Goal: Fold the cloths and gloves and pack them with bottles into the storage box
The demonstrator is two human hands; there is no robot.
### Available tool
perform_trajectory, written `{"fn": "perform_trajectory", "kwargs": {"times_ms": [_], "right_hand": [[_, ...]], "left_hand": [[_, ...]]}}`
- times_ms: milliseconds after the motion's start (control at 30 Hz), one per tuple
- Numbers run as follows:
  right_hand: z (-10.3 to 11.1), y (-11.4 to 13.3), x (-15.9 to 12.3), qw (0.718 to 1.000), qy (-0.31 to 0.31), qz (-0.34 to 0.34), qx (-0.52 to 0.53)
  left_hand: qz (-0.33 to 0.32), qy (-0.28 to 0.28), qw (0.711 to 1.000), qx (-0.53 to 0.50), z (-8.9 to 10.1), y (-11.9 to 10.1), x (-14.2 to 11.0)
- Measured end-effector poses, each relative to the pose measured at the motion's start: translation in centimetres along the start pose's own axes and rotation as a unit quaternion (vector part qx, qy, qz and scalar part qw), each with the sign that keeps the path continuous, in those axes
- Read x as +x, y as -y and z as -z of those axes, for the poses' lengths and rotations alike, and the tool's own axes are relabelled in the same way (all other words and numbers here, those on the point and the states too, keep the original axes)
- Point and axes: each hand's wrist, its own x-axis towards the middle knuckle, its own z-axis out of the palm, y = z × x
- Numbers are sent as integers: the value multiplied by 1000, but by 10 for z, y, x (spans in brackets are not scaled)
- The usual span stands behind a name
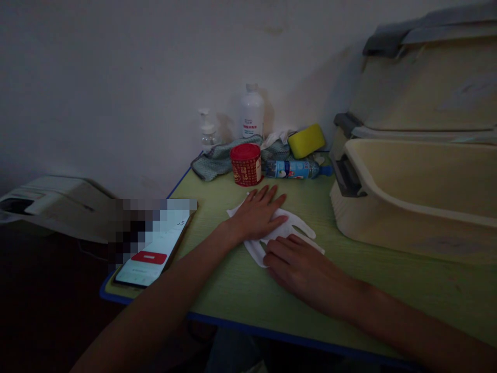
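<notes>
A white face mask [285,228] with wide cut-out ear loops lies on the green table, partly covered by both hands. My left hand [259,213] rests flat on its far left part, fingers spread. At the mask's near edge, my right hand [295,267] has its fingers curled and pressed onto the fabric between the loops; the fingertips are partly hidden. Just beyond my left hand stands a red round tin-like container [246,166]. A small bottle with a blue label [293,169] lies on its side next to it.
A large cream storage box [388,217] with a raised lid [430,83] takes up the right side. Left is a phone [155,254] at the table's blue edge. Along the wall are a white bottle [251,111], pump bottle [208,132], grey-green cloth [217,161] and yellow sponge [306,141].
</notes>
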Motion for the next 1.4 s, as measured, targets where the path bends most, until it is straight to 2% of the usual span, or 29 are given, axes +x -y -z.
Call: {"fn": "perform_trajectory", "kwargs": {"times_ms": [167,333,467,567,633,700,867,1000,1133,1233,1333,1400], "right_hand": [[9,4,-7,994,66,38,73],[9,5,-10,993,59,25,99],[8,0,-13,994,2,8,108],[9,-7,-13,986,-84,-81,122],[7,-11,-13,977,-107,-144,113],[3,-15,-13,975,-83,-189,82],[-7,-15,-15,969,45,-242,30],[-6,-12,-13,962,83,-260,28],[-4,-12,-14,963,62,-263,22],[-2,-14,-15,969,16,-245,0],[1,-15,-16,973,-19,-228,-17],[3,-15,-16,974,-30,-222,-21]], "left_hand": [[0,-10,1000,6,-1,0,0],[0,-14,1000,3,-1,0,-1],[-1,-16,1000,-2,-2,1,-1],[-3,-17,1000,-2,-3,1,-1],[-5,-19,1000,1,-4,1,-1],[-3,-20,1000,5,-4,1,-1],[3,-15,1000,1,-2,0,-1],[0,-27,1000,-8,-6,1,-1],[-8,-87,996,-27,-12,4,-2],[-15,-187,981,-47,-10,4,-2],[-8,-318,944,-83,6,2,2],[-3,-371,925,-86,24,2,9]]}}
